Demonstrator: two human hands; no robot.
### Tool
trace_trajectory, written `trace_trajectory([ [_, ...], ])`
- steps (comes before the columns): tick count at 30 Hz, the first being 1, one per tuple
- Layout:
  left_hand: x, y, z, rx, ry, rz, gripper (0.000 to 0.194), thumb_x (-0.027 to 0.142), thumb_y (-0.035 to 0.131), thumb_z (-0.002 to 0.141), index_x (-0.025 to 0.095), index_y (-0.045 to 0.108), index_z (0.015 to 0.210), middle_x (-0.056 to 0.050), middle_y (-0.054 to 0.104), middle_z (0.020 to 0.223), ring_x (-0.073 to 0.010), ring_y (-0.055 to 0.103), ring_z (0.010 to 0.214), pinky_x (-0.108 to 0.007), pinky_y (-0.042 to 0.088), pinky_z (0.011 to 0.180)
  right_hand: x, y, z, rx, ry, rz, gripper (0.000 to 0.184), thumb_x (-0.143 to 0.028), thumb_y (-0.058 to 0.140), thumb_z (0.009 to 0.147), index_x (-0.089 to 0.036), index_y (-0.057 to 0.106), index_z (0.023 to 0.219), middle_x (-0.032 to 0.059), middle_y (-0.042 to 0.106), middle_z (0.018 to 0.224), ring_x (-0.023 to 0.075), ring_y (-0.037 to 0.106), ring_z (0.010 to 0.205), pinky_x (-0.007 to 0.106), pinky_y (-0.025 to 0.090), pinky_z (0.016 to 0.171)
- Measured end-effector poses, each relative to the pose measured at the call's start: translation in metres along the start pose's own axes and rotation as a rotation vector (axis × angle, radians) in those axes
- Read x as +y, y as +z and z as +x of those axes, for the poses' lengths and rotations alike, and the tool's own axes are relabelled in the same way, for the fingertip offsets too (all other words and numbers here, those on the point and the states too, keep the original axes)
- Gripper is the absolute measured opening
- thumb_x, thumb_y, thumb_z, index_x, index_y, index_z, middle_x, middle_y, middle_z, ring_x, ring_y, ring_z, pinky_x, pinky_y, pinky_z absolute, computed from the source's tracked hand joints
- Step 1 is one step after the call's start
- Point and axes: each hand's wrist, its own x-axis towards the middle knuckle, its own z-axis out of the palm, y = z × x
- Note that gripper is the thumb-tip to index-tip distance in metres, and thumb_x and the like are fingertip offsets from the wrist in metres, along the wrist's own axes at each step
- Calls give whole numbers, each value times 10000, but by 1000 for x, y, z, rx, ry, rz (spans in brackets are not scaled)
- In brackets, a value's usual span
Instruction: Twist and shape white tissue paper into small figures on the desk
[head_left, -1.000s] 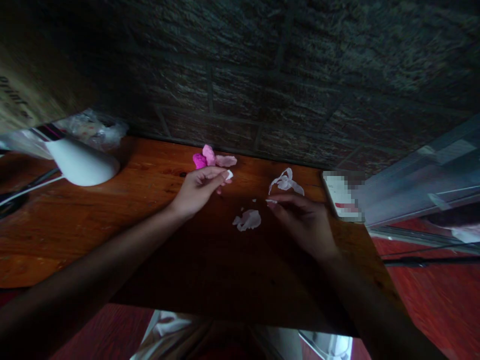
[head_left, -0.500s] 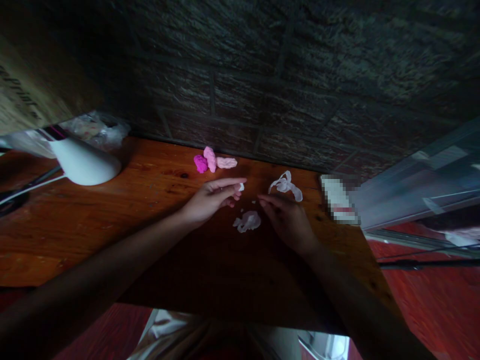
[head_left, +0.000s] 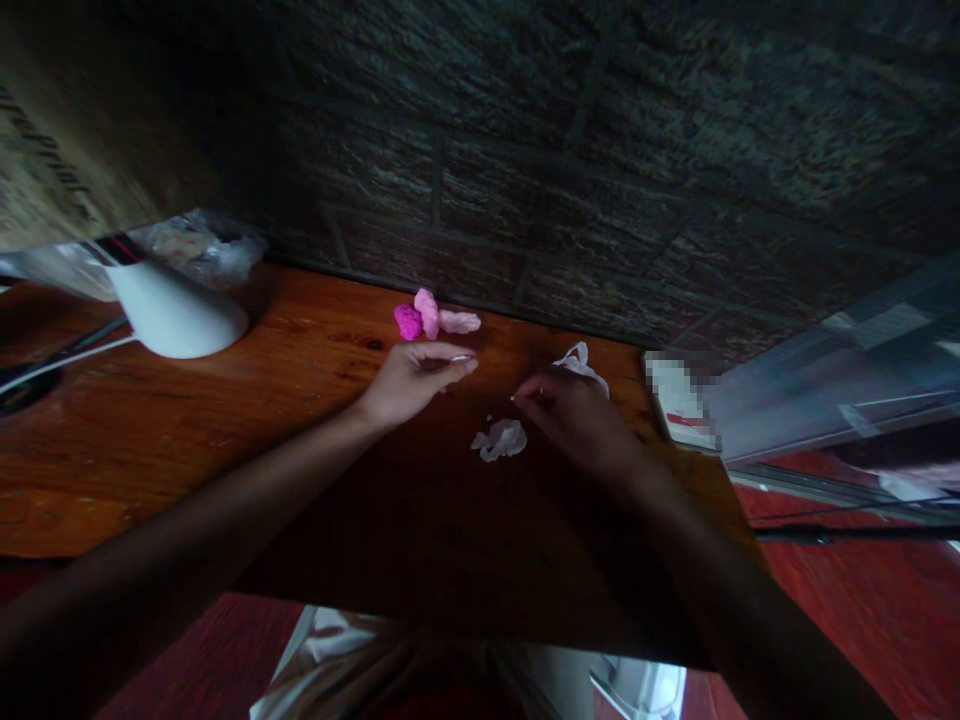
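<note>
My left hand (head_left: pixel 416 380) pinches a small white piece (head_left: pixel 463 358) between thumb and fingers, above the table. To its right, my right hand (head_left: pixel 570 412) holds a tiny white crumb (head_left: pixel 514 398) at the tips of thumb and forefinger. A thin, ragged whitish scrap (head_left: pixel 501 439) lies on the wood between and just below the hands, with a small speck above it. Behind my right hand is a curled white strip (head_left: pixel 576 357), partly covered by the hand. Beyond my left hand sit a bright magenta lump (head_left: pixel 408 321) and two pale pink lumps (head_left: pixel 427 313), soft and clay-like.
The wooden table (head_left: pixel 315 320) meets a dark brick-patterned wall (head_left: pixel 495 200). At the left stand a white lamp-like base (head_left: pixel 180 315) with a cable, clear plastic bags (head_left: pixel 214 247) and a cardboard box (head_left: pixel 67 150). A blurred-out white packet (head_left: pixel 681 400) lies near the right edge.
My right hand has closed on a tiny crumb that lay on the table. My left hand has shifted slightly left, its fingers closer around the white piece. The view has tilted a little.
</note>
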Motion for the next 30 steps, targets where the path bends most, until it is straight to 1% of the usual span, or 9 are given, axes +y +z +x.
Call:
trace_trajectory([
  [3, -3, -1, 1, 88, 33, 38, 261, 330, 744, 817, 147, 806, 994, -72, 803, 906, -107, 600, 603, -228, 476, 550, -18, -9, 12, -208, 5, 26, 135, -120, 651, 880, -188, 765, 855, 31, 786, 858, 168, 715, 785, 272, 476, 721],
  [5, -4, 0, 1, 104, 41, 49, 272, 347, 690, 867, 144, 802, 1010, -72, 804, 910, -117, 622, 625, -224, 480, 545, -29, -6, 20, -296, 24, -43, 134, -87, 679, 823, -184, 758, 777, 34, 782, 820, 175, 709, 757, 273, 453, 687],
  [9, -5, 3, 0, 50, 35, 29, 331, 368, 624, 915, 127, 777, 1082, -100, 803, 999, -149, 683, 708, -230, 515, 552, -41, 12, 32, -331, -26, -183, 141, -45, 702, 765, -171, 728, 706, 56, 767, 779, 189, 683, 738, 287, 411, 670],
  [13, -9, 4, 0, -14, 121, 14, 253, 291, 699, 861, 125, 782, 1034, -109, 796, 1080, -192, 731, 894, -314, 589, 780, -43, 11, 40, -352, -40, -183, 148, -32, 694, 750, -163, 717, 684, 37, 746, 717, 162, 653, 663, 273, 393, 623],
  [16, -11, 5, 0, -26, 138, -12, 197, 256, 736, 829, 127, 785, 970, -96, 803, 1056, -210, 737, 975, -364, 573, 927, -39, -4, 33, -292, -43, -149, 157, -41, 684, 762, -165, 754, 829, 30, 773, 813, 154, 684, 716, 257, 441, 657],
  [18, -11, 5, 0, -32, 110, -21, 200, 253, 746, 822, 125, 780, 972, -97, 804, 1057, -208, 740, 972, -364, 571, 935, -33, -13, 18, -175, -66, -17, 200, -63, 677, 795, -183, 771, 925, 26, 788, 877, 154, 709, 753, 255, 485, 683],
  [20, -10, 5, -1, -44, 84, -24, 210, 254, 750, 819, 122, 777, 980, -102, 803, 1060, -202, 741, 955, -353, 574, 917, -23, -13, -1, -96, -151, 50, 145, -107, 701, 828, -193, 779, 914, 23, 786, 848, 155, 711, 732, 264, 511, 683],
  [26, -8, 10, -4, -144, 43, -12, 204, 296, 708, 850, 125, 776, 940, -85, 806, 928, -168, 719, 788, -305, 577, 762, 5, 20, -33, 115, -340, 99, 159, -165, 634, 947, -201, 784, 983, 71, 744, 907, 170, 713, 802, 282, 583, 692],
  [30, -7, 12, -6, -148, 70, -11, 179, 297, 720, 832, 149, 770, 918, -59, 796, 913, -153, 696, 786, -279, 562, 750, 4, 28, -34, 89, -384, 7, 181, -153, 614, 953, -188, 766, 1043, 134, 692, 1267, 241, 686, 1122, 381, 595, 926],
])
